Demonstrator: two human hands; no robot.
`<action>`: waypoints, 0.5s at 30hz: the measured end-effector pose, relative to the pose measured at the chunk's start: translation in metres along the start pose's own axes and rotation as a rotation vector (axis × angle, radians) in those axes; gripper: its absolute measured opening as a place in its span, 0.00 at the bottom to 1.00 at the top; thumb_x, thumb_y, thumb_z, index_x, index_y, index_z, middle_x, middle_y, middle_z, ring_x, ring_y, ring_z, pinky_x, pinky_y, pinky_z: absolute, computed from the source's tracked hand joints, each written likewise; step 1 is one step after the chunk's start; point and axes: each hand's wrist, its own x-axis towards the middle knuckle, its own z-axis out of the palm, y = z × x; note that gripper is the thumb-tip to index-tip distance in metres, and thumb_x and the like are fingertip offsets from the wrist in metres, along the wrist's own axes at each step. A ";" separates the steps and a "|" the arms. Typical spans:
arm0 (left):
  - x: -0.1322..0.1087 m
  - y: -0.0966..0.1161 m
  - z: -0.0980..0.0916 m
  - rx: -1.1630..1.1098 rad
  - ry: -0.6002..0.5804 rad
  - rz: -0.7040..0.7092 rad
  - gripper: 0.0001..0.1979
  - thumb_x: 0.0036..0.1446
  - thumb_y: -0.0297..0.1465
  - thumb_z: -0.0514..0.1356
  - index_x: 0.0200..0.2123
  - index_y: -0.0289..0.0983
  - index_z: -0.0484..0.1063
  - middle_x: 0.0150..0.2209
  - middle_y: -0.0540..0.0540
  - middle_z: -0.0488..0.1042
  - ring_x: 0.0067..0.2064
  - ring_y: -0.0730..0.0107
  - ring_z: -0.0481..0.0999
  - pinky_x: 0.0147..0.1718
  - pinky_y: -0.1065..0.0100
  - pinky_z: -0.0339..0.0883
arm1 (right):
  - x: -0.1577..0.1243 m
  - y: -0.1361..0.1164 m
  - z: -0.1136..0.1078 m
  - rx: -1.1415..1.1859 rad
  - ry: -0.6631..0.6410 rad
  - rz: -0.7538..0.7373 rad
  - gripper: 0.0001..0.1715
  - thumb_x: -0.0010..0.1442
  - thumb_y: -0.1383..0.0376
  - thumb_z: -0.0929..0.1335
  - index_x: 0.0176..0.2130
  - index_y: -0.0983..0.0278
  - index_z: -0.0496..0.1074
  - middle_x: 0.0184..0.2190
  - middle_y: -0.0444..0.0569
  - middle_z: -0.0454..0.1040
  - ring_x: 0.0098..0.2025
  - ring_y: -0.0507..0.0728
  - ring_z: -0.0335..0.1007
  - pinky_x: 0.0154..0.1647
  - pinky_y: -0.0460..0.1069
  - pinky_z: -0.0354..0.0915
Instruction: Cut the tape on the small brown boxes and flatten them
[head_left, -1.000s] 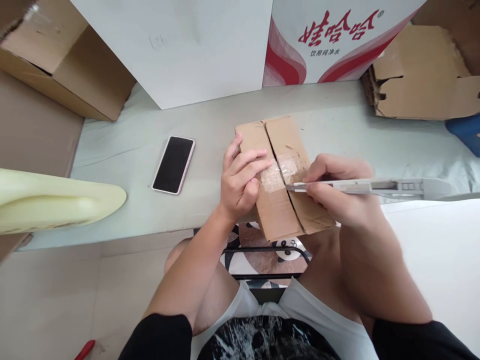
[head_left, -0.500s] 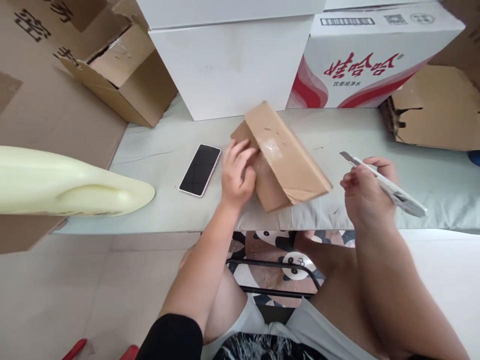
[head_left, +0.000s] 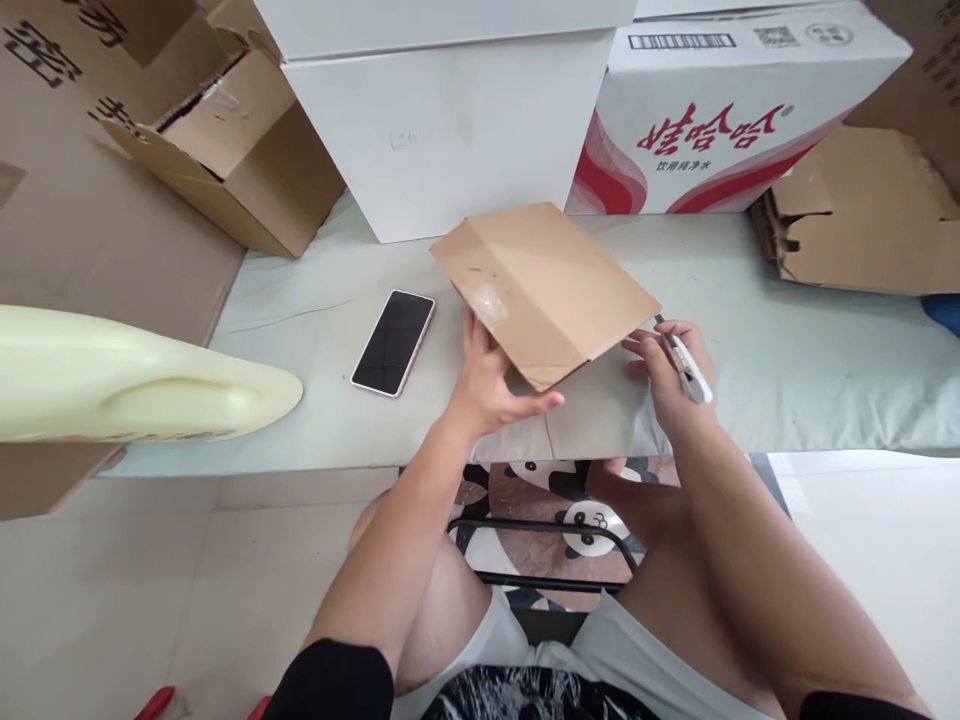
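Observation:
A small brown cardboard box [head_left: 547,285], partly flattened, with a patch of clear tape near its left corner, is tilted above the pale grey surface [head_left: 787,380]. My left hand [head_left: 491,385] grips its near left edge from below, thumb stretched out under the corner. My right hand [head_left: 667,375] is closed on a grey utility knife [head_left: 682,360] just right of the box's near right corner, with the blade pointing toward the box.
A black phone [head_left: 394,342] lies face up left of the box. A white box [head_left: 450,120] and a red-and-white printed carton [head_left: 720,110] stand behind. Open cardboard boxes sit at the far left [head_left: 225,150] and right [head_left: 862,215]. A cream plastic object [head_left: 135,375] juts in from the left.
The knife came off the taped seam and my right hand swung away, then back to the box's right corner. My left hand turned and tilted the box, which now looks flatter.

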 end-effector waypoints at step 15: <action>0.002 0.007 -0.031 -0.324 -0.185 -0.119 0.32 0.52 0.61 0.67 0.49 0.43 0.77 0.49 0.38 0.84 0.53 0.53 0.84 0.53 0.55 0.82 | 0.006 -0.004 -0.010 0.152 -0.186 -0.168 0.35 0.49 0.47 0.79 0.46 0.53 0.61 0.42 0.44 0.70 0.48 0.60 0.72 0.44 0.54 0.68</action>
